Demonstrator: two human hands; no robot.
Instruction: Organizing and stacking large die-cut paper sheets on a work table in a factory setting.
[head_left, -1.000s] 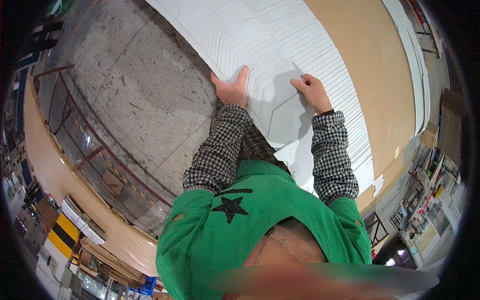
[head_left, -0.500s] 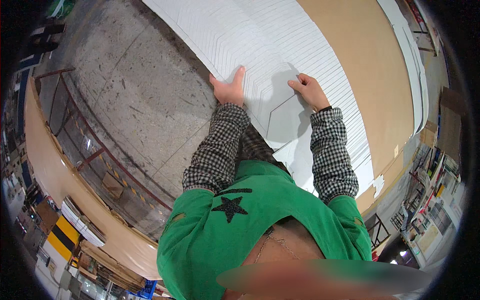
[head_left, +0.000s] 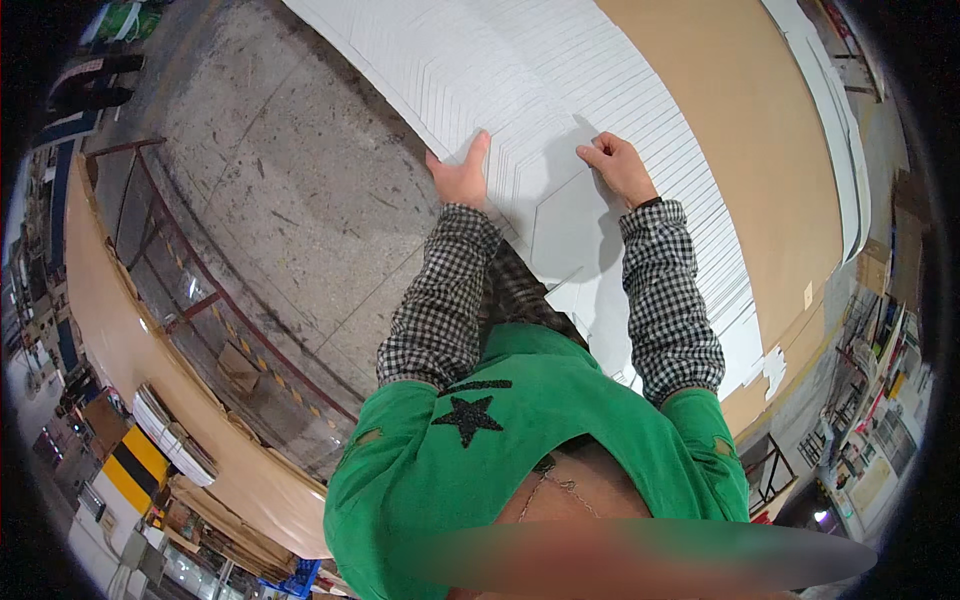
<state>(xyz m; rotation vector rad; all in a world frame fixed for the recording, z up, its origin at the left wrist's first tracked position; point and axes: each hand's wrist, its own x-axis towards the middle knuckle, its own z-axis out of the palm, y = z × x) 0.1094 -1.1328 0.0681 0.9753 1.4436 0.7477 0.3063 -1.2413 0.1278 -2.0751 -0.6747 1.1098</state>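
Note:
Fanned white sheets (head_left: 540,70) overlap in front of me, their edges making rows of fine lines. My left hand (head_left: 462,180) is at their left edge, with the thumb laid on top. Its other fingers curl round that edge and are mostly hidden. Over the sheets, my right hand (head_left: 625,172) is closed, thumb and forefinger pinched together; what is between the fingertips is too small to make out. A shadow falls on the sheets beside it.
Brown board (head_left: 740,120) lies right of the white sheets, with torn white scraps at its near edge. At left stand a dark red metal frame (head_left: 215,290) and a long tan panel (head_left: 110,290). Grey concrete floor (head_left: 290,160) lies between. A yellow-and-black striped block (head_left: 135,465) is at lower left.
The whole view has shifted slightly. Both hands keep nearly the same places on the sheets; the right fingers look more tightly pinched together.

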